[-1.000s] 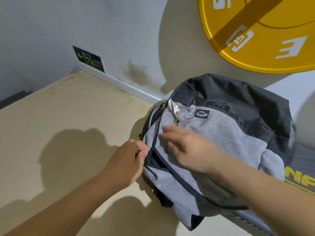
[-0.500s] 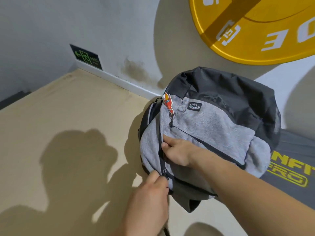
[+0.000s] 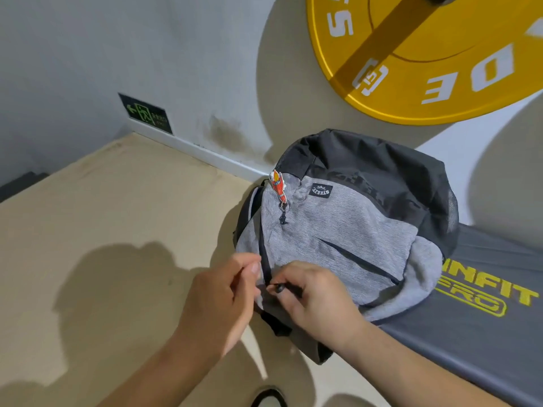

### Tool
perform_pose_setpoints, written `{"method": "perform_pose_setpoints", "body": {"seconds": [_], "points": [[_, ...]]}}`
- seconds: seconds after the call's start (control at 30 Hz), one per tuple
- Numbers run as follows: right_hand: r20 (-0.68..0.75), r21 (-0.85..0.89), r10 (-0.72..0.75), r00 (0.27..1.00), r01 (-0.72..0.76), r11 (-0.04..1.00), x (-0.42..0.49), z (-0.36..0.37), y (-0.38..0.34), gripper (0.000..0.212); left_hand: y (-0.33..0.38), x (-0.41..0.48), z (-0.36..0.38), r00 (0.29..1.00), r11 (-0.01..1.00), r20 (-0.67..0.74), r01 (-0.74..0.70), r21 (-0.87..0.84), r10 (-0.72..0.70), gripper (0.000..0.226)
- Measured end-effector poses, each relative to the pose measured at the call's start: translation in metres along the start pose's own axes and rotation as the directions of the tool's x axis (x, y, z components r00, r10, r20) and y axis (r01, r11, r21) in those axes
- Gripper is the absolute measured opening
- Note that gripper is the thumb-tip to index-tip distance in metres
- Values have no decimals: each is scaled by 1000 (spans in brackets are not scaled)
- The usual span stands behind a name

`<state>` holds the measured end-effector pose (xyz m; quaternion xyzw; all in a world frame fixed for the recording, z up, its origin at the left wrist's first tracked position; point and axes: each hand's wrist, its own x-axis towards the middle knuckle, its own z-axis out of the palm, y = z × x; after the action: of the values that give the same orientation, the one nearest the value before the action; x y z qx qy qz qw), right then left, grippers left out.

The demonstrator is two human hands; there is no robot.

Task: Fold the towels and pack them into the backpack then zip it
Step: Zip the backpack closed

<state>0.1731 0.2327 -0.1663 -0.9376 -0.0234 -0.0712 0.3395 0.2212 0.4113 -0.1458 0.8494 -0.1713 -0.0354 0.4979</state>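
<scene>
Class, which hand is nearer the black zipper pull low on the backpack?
Right. The right hand pinches the zipper pull; the left hand sits just left of it, pinching the backpack at its grey edge.

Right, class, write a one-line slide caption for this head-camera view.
Right hand pinches the zip pull of a grey backpack while the left hand holds the fabric beside it.

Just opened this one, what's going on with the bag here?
A person works the zipper of a grey and black backpack lying across the beige floor and a dark mat. The right hand pinches the black zipper pull low on the bag's side; the left hand pinches the fabric beside it. Above the pull the zipper looks closed. No towels are visible.
</scene>
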Motion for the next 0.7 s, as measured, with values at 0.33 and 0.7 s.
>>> {"method": "perform_pose_setpoints", "body": {"seconds": [0.33,0.7], "points": [[-58,89,79,995,-74,993,-14,-4,-9,4,-44,60,2,694,599,496,-713,366,522,23],[-225,-76,47,973,-65,995,-67,-43,15,20,-56,69,-17,831,568,477,-548,614,286,14]]}}
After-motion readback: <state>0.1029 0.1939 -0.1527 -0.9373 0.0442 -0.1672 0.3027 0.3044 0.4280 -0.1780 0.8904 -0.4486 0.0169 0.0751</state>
